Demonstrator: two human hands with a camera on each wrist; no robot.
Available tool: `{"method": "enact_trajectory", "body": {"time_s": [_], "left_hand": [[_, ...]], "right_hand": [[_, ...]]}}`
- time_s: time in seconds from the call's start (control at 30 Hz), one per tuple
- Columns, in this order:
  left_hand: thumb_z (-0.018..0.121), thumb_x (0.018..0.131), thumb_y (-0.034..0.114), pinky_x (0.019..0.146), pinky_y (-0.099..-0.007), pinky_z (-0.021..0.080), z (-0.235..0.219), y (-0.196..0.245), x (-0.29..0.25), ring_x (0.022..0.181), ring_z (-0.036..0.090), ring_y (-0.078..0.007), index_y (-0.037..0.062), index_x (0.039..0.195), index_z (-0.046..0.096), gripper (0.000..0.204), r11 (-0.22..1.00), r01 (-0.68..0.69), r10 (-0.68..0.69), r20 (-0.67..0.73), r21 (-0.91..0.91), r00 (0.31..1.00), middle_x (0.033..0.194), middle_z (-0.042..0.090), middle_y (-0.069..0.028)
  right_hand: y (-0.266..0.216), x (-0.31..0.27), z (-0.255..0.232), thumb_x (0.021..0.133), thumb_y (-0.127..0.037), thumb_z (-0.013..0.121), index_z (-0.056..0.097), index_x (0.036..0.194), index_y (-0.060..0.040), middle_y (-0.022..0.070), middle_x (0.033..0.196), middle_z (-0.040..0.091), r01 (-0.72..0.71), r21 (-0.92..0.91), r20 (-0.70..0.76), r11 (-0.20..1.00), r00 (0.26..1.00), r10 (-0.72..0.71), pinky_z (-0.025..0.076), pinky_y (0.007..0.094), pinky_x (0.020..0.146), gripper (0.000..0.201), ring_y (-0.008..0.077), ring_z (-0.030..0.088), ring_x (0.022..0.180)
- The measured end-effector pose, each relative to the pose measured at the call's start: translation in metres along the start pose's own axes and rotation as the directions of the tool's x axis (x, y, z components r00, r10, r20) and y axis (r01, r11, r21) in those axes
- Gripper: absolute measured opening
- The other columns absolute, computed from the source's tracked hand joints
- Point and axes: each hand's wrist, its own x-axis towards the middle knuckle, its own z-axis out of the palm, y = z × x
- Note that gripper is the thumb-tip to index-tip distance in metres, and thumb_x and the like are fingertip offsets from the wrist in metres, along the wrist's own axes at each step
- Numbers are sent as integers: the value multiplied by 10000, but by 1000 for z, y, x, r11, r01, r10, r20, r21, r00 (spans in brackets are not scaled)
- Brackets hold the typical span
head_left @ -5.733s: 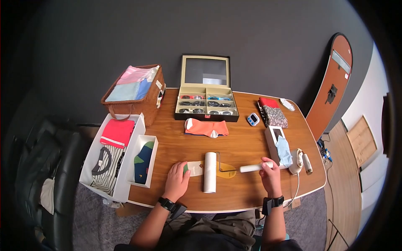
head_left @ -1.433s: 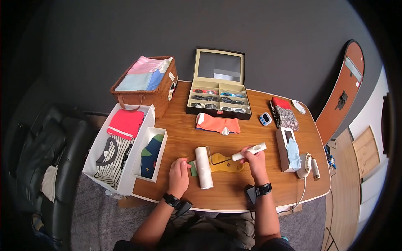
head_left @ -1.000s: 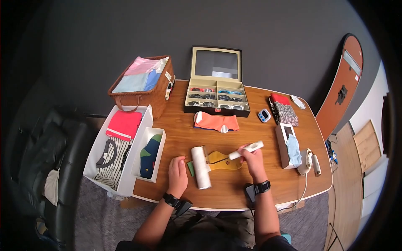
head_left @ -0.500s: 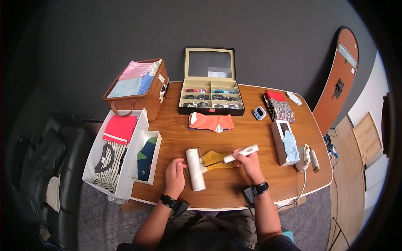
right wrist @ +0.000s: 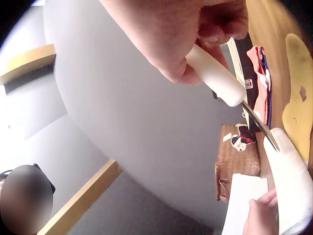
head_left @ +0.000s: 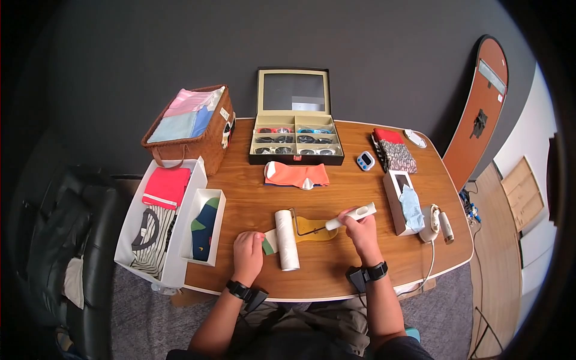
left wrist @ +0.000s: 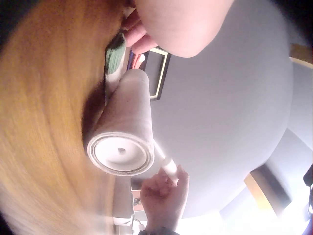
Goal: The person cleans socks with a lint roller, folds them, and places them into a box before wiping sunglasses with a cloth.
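Right hand [head_left: 361, 237] grips white handle [head_left: 367, 210] of lint roller [head_left: 287, 241], which crosses over yellow sock [head_left: 318, 230]; left hand [head_left: 248, 255] at the green cuff [head_left: 267, 246], can't tell if pinching.

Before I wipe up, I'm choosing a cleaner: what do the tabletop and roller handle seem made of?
Tabletop: probably wood or wood-look laminate, satin, by its brown streaked grain. Roller handle: likely plastic, smooth, by its even white surface and rounded end.

A fat white roller [head_left: 287, 241] is lying across a yellow sock [head_left: 319, 230]. Its bent metal bar [head_left: 297, 224] is joining a white handle [head_left: 368, 209]. The sock is lying flat on the tabletop [head_left: 246, 201], its green and white end [head_left: 270, 242] poking out left.
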Motion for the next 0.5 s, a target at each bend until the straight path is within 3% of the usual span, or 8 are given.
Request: {"method": "enact_trajectory", "body": {"time_s": [0.17, 0.37, 0.4, 0.43, 0.5], "left_hand": [[492, 1021, 194, 867, -482, 453, 0, 3, -1, 939, 606, -378, 17, 872, 714, 321, 996, -71, 71, 4, 46, 997, 902, 659, -158], [480, 1034, 238, 927, -493, 420, 1, 4, -3, 1018, 583, -369, 46, 916, 750, 352, 992, -29, 22, 53, 120, 998, 950, 644, -151], [474, 1038, 245, 932, -492, 417, 0, 4, -3, 1022, 582, -368, 48, 917, 752, 362, 992, -25, 19, 48, 124, 999, 950, 642, -150], [468, 1042, 252, 937, -492, 415, 0, 5, -3, 1027, 580, -367, 50, 917, 754, 371, 992, -20, 15, 43, 128, 999, 951, 641, -148], [460, 1043, 224, 928, -484, 427, 0, 6, -2, 1015, 580, -364, 39, 916, 758, 372, 988, -31, 24, 47, 152, 999, 952, 647, -157]], "right_hand": [[-3, 0, -32, 845, -68, 682, 707, 909, -25, 35, 808, 706, -48, 60, -112, 997, 992, 55, 343, 211, 459, 81, 43, 495, 532], [-6, -39, -56, 847, -39, 686, 691, 895, -8, 31, 764, 684, 45, 44, -321, 998, 946, -28, 316, 201, 449, 57, 33, 491, 530], [-2, -44, -60, 854, -29, 688, 682, 904, 5, 43, 796, 688, 28, 17, -348, 999, 937, -20, 385, 206, 508, 61, 53, 551, 614], [2, -48, -57, 854, -29, 688, 682, 904, 5, 43, 796, 688, 24, 17, -349, 1000, 937, -17, 385, 206, 508, 61, 53, 551, 614], [12, -53, -40, 859, -23, 697, 679, 911, 9, 46, 827, 683, 121, 25, -433, 992, 896, -98, 461, 233, 614, 63, 83, 595, 710]]}}
